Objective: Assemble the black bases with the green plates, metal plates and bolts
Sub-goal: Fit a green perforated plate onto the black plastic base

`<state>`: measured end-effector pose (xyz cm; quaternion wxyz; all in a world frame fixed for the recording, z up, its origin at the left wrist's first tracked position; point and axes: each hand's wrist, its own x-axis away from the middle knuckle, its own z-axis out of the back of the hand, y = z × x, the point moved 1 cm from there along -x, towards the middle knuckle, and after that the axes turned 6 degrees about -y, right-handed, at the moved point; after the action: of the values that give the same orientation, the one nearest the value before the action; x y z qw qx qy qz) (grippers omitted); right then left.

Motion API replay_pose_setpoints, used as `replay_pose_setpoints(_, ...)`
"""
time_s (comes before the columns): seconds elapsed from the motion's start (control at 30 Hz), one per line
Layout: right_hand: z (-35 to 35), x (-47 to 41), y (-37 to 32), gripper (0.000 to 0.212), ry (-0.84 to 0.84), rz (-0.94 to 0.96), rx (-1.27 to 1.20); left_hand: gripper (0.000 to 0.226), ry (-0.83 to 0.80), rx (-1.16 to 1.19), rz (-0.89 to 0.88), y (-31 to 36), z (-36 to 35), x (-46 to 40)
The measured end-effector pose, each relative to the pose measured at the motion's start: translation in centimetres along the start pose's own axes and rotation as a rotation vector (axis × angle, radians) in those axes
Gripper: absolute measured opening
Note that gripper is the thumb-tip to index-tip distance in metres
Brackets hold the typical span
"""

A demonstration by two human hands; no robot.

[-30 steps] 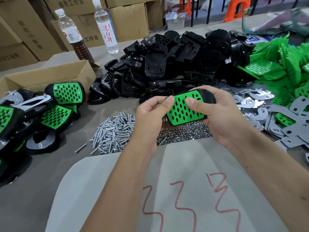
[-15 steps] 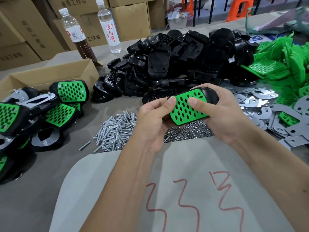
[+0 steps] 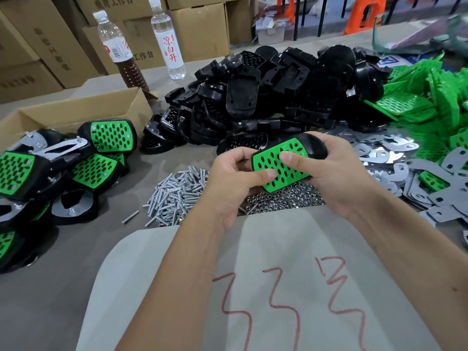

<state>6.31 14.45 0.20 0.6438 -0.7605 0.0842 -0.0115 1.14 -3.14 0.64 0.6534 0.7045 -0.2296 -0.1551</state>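
Both hands are holding one base [image 3: 312, 148] with a green plate [image 3: 281, 164] seated on top, up off the bench [image 3: 50, 287] over the nuts [image 3: 283, 200]. Right hand [image 3: 336, 173] is wrapping the rounded black end, thumb pressing flat on the plate face, probably keeping it seated. Left hand [image 3: 233, 178] is curling at the plate's near corner, thumb on the green edge; fingers are gripping underneath, can't tell exactly how. Looks like plate is being pressed or aligned into the base before fasteners go in.

Plate is facing up and tilting toward the camera, likely so the holes are checkable.

Stock is sitting within reach: bolts [image 3: 177, 191] just left of the hands, metal plates [image 3: 395, 158] to the right, loose bases [image 3: 266, 97] piled behind, green plates [image 3: 435, 97] far right. Finished units [image 3: 63, 168] are stacking up at left beside a box [image 3: 83, 112].

No bolt visible in this unit yet, so judging it early in its cycle: bolt, metal plate, nut pending.
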Motion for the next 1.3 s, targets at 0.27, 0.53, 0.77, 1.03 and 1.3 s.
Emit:
replay_pose_setpoints(0.27, 0.4, 0.0, -0.5, 0.050, -0.173, -0.168, -0.064, 0.024, 0.035, 0.049, 0.004, -0.1, 0.0, -0.2)
replay_pose_setpoints(0.53, 0.4, 0.1, -0.8, 0.042, -0.230, -0.146, -0.056, 0.042, -0.045, 0.200, 0.017, 0.1, 0.0, 0.1)
replay_pose_setpoints(0.77, 0.4, 0.4, -0.8, 0.024, -0.295, -0.033, -0.122, 0.063, -0.158, 0.288, 0.029, 0.3, 0.1, 0.2)
replay_pose_setpoints(1.03, -0.5, -0.2, 0.2, 0.047, 0.026, 0.130, 0.130, 0.042, 0.048, 0.222, -0.039, -0.5, -0.9, -0.3)
replay_pose_setpoints(1.3, -1.0, 0.0, 0.8, 0.099, 0.112, 0.261, 0.797, 0.062, 0.155, 0.263, -0.056, 0.1, -2.7, -0.1)
